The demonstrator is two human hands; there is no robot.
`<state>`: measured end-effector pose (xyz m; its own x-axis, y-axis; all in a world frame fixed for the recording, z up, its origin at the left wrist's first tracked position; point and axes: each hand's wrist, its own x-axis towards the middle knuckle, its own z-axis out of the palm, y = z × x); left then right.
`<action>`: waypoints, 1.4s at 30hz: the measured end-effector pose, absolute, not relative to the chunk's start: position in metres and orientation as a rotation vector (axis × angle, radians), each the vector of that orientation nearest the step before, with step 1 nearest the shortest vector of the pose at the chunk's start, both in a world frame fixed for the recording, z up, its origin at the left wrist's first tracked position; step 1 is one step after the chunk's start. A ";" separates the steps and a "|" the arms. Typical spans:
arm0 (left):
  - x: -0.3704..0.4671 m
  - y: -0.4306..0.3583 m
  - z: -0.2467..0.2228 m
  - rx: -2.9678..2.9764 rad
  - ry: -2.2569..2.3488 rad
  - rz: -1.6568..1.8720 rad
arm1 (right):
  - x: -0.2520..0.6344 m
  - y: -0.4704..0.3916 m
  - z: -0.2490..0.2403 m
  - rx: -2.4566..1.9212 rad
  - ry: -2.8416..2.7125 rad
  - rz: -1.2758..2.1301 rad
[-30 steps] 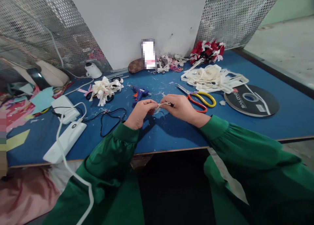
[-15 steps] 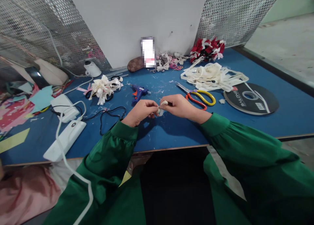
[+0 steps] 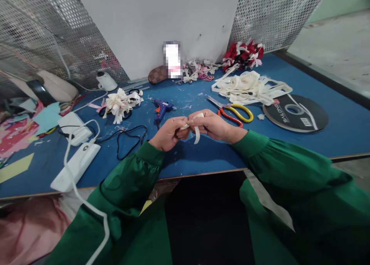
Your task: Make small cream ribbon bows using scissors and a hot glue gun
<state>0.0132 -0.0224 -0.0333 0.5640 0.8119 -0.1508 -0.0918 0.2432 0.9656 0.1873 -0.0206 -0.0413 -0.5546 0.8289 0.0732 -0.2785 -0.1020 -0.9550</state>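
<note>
My left hand [image 3: 171,133] and my right hand [image 3: 213,126] meet above the front of the blue table, fingertips touching. Between them is a cream ribbon [image 3: 197,134], one end hanging down below my right fingers. Both hands are closed in a pinch on it; the part inside the fingers is hidden. Behind my left hand lies a blue glue gun [image 3: 163,107]. Scissors with red and yellow handles [image 3: 237,111] rest just beyond my right hand.
Cream ribbon strips [image 3: 250,88] and a black ribbon spool [image 3: 295,112] lie to the right. Red and white bows [image 3: 244,54] are piled behind. On the left are a cream ribbon bow [image 3: 118,105], a black cord [image 3: 130,135] and a white power strip [image 3: 75,166].
My hands have come closer together and the left has turned inward. The ribbon's loose end now hangs in view below my right fingers. The view has shifted slightly.
</note>
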 end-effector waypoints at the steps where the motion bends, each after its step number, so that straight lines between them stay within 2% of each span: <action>1: 0.015 -0.023 -0.034 1.148 0.753 0.728 | 0.186 -0.021 -0.042 -0.657 -1.322 1.775; 12: 0.021 -0.026 -0.036 1.049 0.756 0.789 | 0.176 -0.021 -0.052 -0.683 -1.140 1.752; 22: 0.011 -0.023 -0.035 1.393 1.007 1.169 | 0.187 -0.018 -0.047 -0.763 -1.539 1.364; 30: 0.011 -0.023 -0.034 1.373 1.032 1.292 | 0.193 -0.015 -0.044 -0.849 -1.513 1.120; 38: 0.011 -0.023 -0.036 1.425 1.100 1.170 | 0.192 -0.017 -0.045 -0.849 -1.538 1.228; 42: 0.011 -0.024 -0.036 1.395 1.093 1.154 | 0.191 -0.017 -0.047 -0.810 -1.438 1.407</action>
<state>0.0113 -0.0236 -0.0358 0.1426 0.9843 0.1040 0.0508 -0.1122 0.9924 0.1910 -0.0175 -0.0473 -0.3453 0.9231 0.1693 -0.1494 0.1241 -0.9810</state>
